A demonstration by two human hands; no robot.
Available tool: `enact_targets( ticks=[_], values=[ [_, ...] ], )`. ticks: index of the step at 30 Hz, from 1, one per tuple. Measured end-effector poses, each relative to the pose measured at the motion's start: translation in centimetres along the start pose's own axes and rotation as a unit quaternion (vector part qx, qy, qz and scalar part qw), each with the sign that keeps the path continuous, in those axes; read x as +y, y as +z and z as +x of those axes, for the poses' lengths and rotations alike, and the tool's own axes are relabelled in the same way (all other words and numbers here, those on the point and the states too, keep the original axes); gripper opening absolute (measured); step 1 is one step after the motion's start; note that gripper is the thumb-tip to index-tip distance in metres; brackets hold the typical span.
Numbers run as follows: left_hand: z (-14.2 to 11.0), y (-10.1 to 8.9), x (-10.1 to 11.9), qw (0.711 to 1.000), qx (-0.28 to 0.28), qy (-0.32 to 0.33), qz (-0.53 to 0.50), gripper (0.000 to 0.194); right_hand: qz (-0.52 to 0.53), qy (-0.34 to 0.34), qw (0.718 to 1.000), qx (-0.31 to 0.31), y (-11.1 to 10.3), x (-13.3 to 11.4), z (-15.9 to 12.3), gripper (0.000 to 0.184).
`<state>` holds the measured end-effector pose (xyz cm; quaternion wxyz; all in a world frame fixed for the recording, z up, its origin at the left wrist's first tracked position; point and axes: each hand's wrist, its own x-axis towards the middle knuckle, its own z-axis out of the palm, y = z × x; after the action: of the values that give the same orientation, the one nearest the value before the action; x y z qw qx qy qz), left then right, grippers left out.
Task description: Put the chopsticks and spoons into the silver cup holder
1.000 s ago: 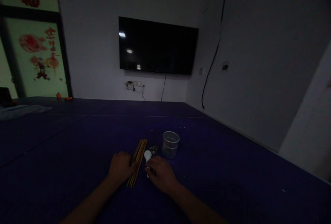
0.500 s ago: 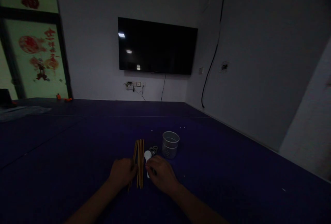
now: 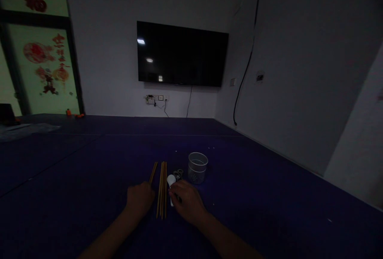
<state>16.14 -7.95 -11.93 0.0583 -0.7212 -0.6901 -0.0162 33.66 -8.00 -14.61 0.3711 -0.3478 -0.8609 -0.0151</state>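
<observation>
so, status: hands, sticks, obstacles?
Left hand over separate sticks, grip hidden. Right hand at white spoon. Main sticks between hands. Silvery cup close beyond right hand.

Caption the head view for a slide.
Left hand on wooden sticks beside a separate bunch; right hand at a white spoon near a metal cup.

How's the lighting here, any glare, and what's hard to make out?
Head view: dim overall, with the decorated door showing pale green; head view again: bright reflections on the television; head view too: the left hand and right hand are dark, finger detail hard to read.
</observation>
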Motion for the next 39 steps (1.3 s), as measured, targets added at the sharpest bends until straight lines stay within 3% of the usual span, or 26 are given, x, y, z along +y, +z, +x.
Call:
enact_targets(
  ticks=[19,24,29,34,39],
  values=[
    [0.0,0.3,-0.7,1.000,-0.002,0.010,0.014,0.037,0.007,-0.012,1.000,0.024,0.1,-0.1,0.0,0.021],
    [0.4,0.0,-1.0,0.997,0.064,0.001,-0.031,0.035,-0.001,-0.011,0.999,0.051,0.1,-0.2,-0.1,0.023],
    [0.1,0.7,-0.3,0.968,0.204,0.126,-0.079,0.029,-0.041,0.004,0.997,0.063,-0.1,-0.5,-0.1,0.048],
    [-0.5,1.9,0.4,0.898,0.299,0.309,-0.095,0.025,-0.067,-0.008,0.995,0.079,0.0,-0.5,-0.2,0.049],
    [-0.7,1.9,0.6,0.868,0.334,0.351,-0.111,0.023,-0.077,-0.024,0.993,0.086,0.0,-0.1,-0.4,0.044]
  ],
)
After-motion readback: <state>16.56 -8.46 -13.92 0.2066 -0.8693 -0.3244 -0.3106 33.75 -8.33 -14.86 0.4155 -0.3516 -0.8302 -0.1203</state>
